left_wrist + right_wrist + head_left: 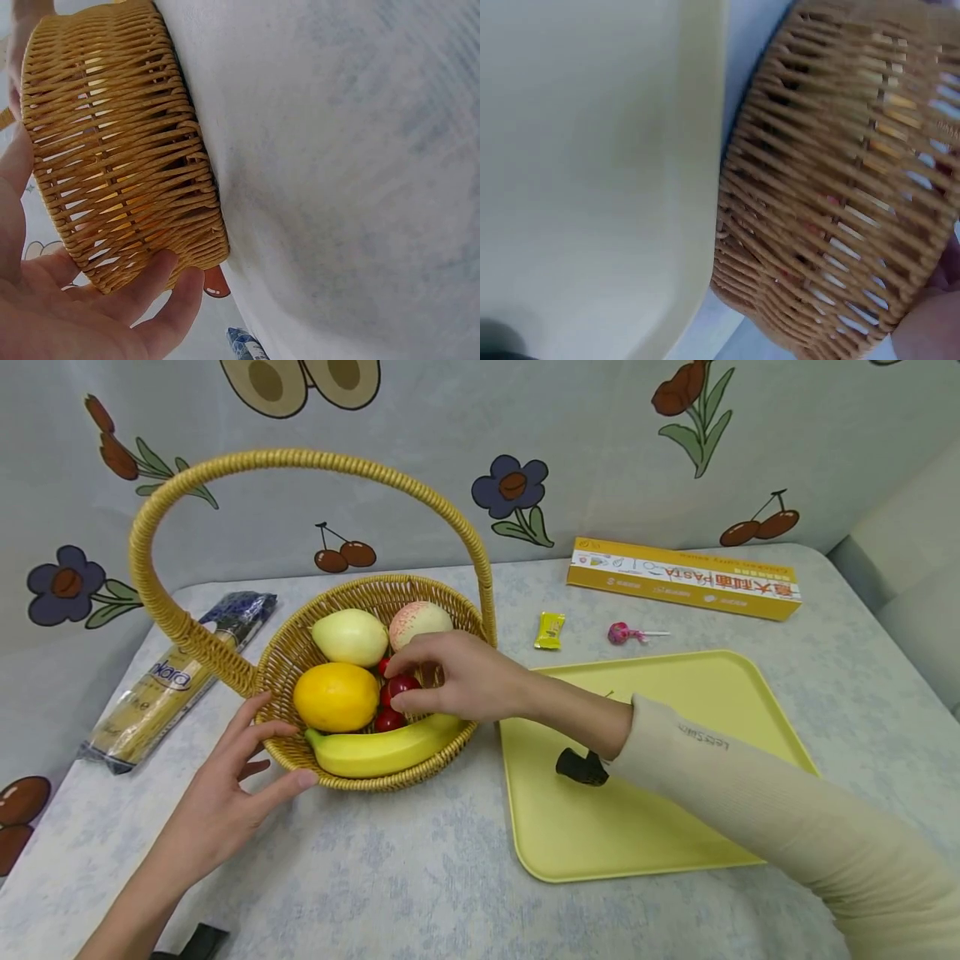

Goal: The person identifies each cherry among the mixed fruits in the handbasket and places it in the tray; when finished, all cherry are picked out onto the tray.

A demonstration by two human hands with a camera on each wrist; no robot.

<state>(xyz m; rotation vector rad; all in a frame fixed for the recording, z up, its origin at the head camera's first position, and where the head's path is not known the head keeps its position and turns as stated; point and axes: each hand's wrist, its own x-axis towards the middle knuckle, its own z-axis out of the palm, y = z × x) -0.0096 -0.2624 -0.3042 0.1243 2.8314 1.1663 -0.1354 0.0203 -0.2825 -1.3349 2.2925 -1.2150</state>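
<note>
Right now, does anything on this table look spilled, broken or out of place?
Nothing I can see looks spilled or broken; the sleeve hides part of the tray. At most, the yellow candy and lollipop seem slightly untidy, lying loose beyond the tray, while fruit sits inside the basket.

The basket [124, 150] looks rough and coarsely woven; the cherries [389, 721] look smooth and glossy. The tray [600, 835] resembles smooth, matt plastic, the spaghetti packet [176, 681] shiny film, the sleeve [750, 785] matt cloth.
</note>
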